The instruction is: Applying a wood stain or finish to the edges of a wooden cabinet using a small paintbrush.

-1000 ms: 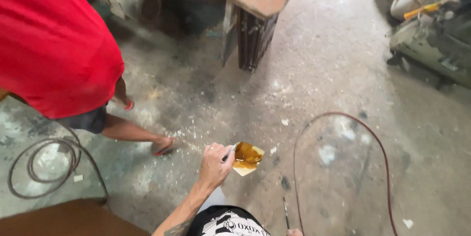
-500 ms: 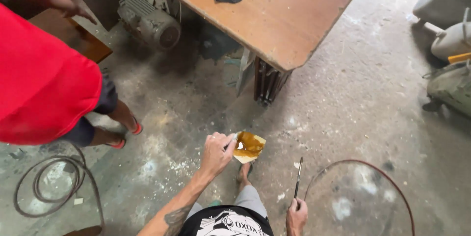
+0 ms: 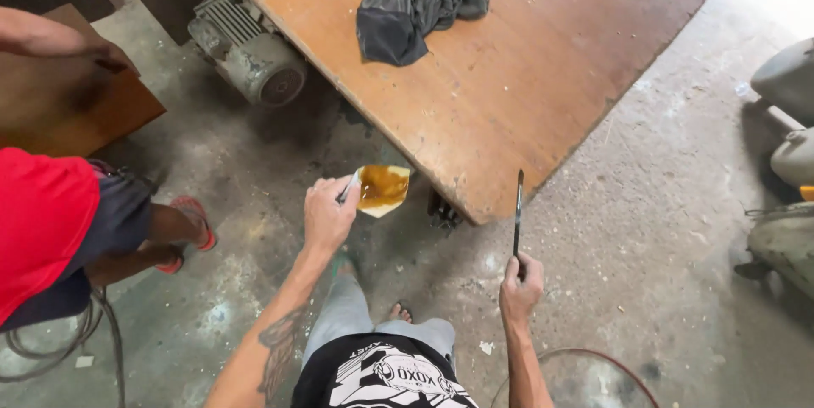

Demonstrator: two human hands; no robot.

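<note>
My left hand (image 3: 329,215) grips a small cut-open plastic container (image 3: 381,188) that holds amber-brown liquid, held out over the concrete floor just short of the table's near corner. My right hand (image 3: 520,287) is closed around the lower end of a thin dark stick (image 3: 517,215) that points straight up toward the table edge. A large worn wooden table (image 3: 526,77) stands directly ahead, with a crumpled dark grey cloth (image 3: 415,5) lying on its top.
A person in a red shirt (image 3: 42,230) and sandals stands at the left, one arm over a brown wooden panel (image 3: 68,103). An electric motor (image 3: 254,56) sits under the table. Grey machine parts (image 3: 784,179) line the right edge; a cable loop (image 3: 51,349) lies on the floor.
The view has moved forward and the table now fills the top. My right hand has come up with the stick raised upright. My left hand still holds the container.
</note>
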